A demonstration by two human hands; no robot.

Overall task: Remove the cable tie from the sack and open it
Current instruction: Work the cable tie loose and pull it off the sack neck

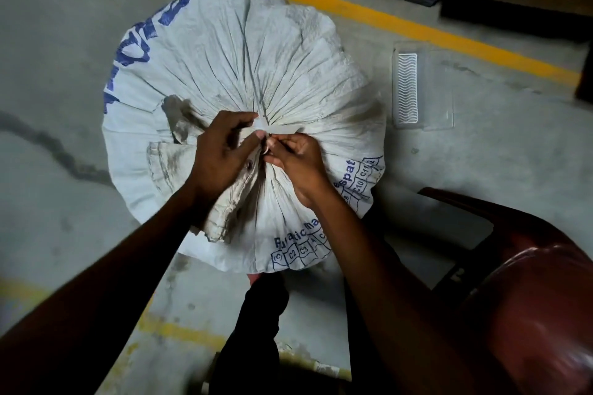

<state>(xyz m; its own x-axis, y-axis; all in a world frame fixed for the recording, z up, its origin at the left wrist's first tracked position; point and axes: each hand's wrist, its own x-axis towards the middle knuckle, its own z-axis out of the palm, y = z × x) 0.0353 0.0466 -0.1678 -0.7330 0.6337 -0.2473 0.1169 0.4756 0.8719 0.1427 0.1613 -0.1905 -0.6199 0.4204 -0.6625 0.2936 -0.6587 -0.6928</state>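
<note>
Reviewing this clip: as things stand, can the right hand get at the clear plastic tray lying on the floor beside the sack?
Probably yes, but not without letting go first. The right hand is pinching at the gathered neck of the sack opposite the left hand. The tray lies on bare floor on that side, with nothing in between.

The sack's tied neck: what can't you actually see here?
Head view only:
- Cable tie: hidden by the left hand and right hand at the sack neck.
- Sack contents: closed fabric covers them.
- Blue lettering: folds and the sack's curve cut it off.
- Clear tray: whether anything lies in it is too faint to tell.
</note>
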